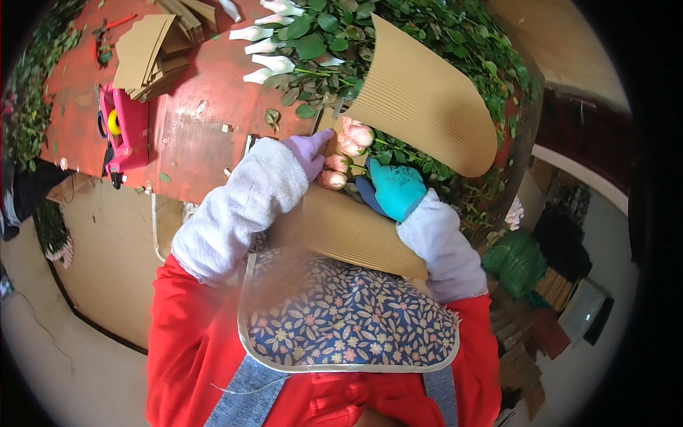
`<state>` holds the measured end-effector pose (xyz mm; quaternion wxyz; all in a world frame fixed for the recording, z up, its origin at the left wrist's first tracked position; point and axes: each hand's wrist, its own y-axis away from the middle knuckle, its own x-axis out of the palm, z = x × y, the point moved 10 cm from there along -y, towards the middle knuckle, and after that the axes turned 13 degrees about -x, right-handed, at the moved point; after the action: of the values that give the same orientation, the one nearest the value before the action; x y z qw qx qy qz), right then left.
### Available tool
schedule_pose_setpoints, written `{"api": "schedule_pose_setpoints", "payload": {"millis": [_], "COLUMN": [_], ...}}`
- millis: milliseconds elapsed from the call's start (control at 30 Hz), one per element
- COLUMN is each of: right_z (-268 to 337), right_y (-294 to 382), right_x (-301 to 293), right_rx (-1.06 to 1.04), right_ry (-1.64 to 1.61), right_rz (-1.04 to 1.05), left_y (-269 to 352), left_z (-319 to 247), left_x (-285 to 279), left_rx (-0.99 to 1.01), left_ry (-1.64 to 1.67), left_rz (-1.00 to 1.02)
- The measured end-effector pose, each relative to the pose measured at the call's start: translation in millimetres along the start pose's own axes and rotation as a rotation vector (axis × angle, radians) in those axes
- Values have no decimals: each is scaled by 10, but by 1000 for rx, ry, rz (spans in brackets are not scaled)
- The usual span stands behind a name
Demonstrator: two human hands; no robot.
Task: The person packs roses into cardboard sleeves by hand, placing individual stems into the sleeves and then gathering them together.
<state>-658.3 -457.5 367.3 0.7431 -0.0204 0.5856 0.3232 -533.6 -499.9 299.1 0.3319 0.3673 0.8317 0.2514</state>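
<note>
My left hand (312, 151), in a light purple glove, lies beside several pale pink roses (355, 136). Its index finger reaches to a piece of cardboard (326, 120) and its thumb is close to the lower blooms (335, 172); nothing shows in its grasp. My right hand (397, 187) wears a teal and dark blue glove and closes around the lower roses' stems just behind the heads. Corrugated cardboard (368, 229) lies under these roses and extends toward my apron. Another curved corrugated sheet (421, 101) stands raised beyond them, partly covering leafy stems.
White-netted flower heads (272, 63) and leafy stems (459, 32) lie across the red table (197, 128). Toward the left are stacked cardboard pieces (141, 53), a pink tape dispenser (125, 131) and red-handled pruning shears (101, 42). A green bundle (515, 264) sits at lower right.
</note>
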Motion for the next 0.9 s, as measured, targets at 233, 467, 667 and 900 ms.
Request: {"api": "schedule_pose_setpoints", "payload": {"millis": [233, 467, 667, 900], "right_z": [212, 278, 254, 280], "right_y": [-29, -113, -156, -148], "right_x": [-237, 171, 229, 99], "right_rx": [-122, -283, -292, -288], "right_ry": [-30, -143, -118, -159], "right_rz": [-3, 150, 205, 149], "left_y": [-49, 61, 371, 279], "left_z": [53, -114, -454, -332], "left_x": [-20, -223, -47, 232], "left_rx": [6, 263, 529, 563], "left_ry": [-22, -38, 154, -24], "left_rz": [57, -40, 261, 238]}}
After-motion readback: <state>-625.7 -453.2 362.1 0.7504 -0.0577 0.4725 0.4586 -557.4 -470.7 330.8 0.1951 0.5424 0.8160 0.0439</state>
